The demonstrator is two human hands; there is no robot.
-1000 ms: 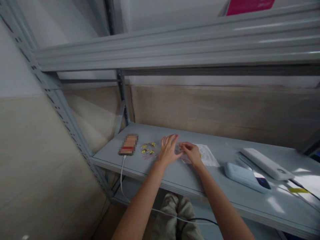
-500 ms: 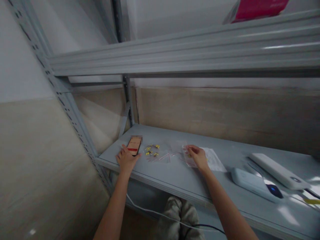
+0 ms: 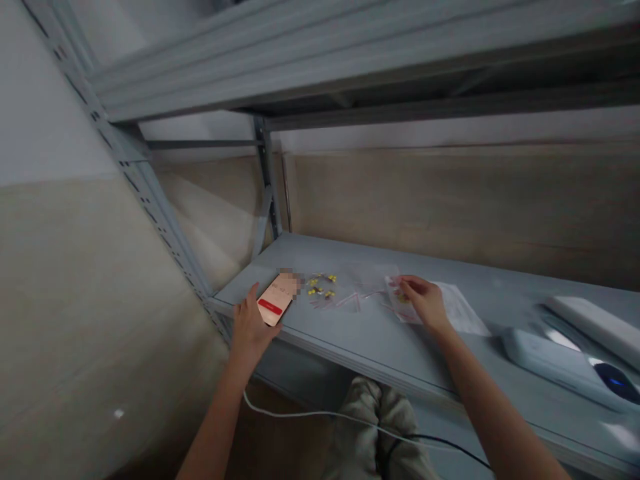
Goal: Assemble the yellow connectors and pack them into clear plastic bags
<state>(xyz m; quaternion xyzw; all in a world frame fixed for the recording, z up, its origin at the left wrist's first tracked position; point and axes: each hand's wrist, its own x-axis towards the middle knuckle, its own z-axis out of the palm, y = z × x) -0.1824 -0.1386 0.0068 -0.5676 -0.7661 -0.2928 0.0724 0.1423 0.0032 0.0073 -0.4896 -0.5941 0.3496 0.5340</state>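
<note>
My left hand grips a phone by its lower end, thumb and fingers on either side. The phone's lit screen shows a red bar, and it is tilted over the shelf's front edge. Further right, my right hand is closed in a pinch at a small clear zip bag with red and yellowish bits showing in it; the fingertips partly cover it. Between the hands lies another clear zip bag, with several small yellow-ended pieces in or on it.
A white sheet or bag lies under my right wrist. To the right are a pale rounded device with a dark display and a long white box. The upper shelf beam crosses overhead; a white cable hangs below the grey shelf.
My left hand has closed round the phone and raised it, tilting it toward me. The right hand stays at the small bag. The view has shifted, so the upper shelf sits higher.
</note>
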